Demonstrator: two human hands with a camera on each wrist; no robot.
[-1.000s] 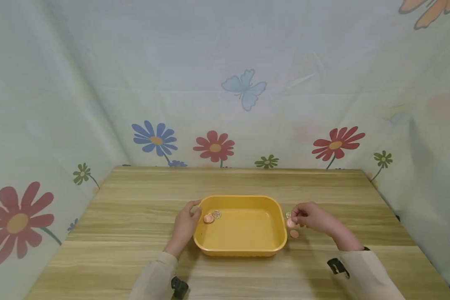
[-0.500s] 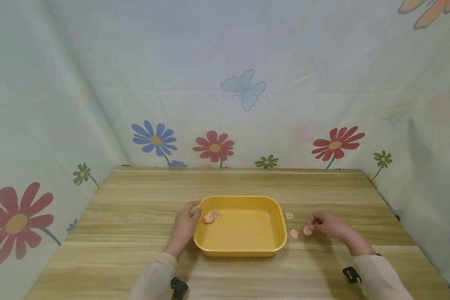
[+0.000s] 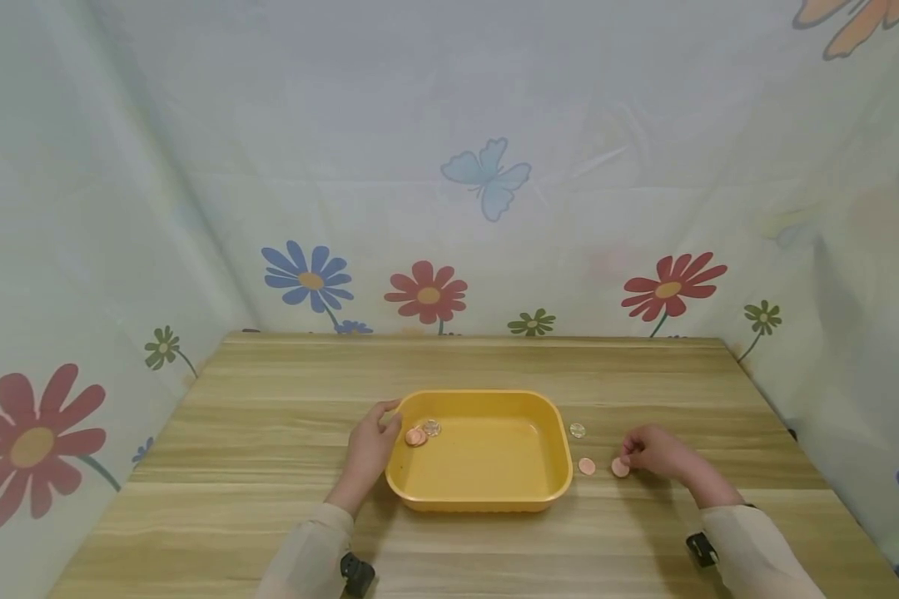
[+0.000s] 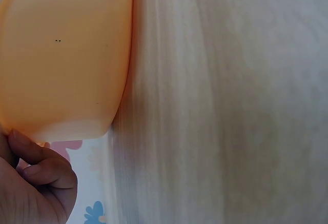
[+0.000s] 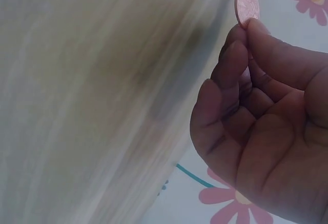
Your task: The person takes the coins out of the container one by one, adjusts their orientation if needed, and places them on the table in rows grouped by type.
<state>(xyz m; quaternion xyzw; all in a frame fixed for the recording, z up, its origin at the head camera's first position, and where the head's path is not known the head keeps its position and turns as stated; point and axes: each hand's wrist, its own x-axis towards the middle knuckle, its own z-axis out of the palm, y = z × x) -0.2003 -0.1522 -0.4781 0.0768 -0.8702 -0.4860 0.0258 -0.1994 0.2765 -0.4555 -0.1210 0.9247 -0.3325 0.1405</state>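
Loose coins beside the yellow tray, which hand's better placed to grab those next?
Probably the right hand: it's nearest the loose coins, though it pinches another coin. The left hand is at the opposite end of the yellow tray.

Head view: muted, diffuse, even light; soft shadows on the table [image 3: 315, 374] beside the yellow tray [image 3: 479, 504] and below the right hand [image 3: 658, 453]; faint sheen on the creased backdrop [image 3: 345, 166]. Wrist views dimmer, table grain soft and smeared; coin [image 5: 248, 3] in right wrist view reasonably crisp.
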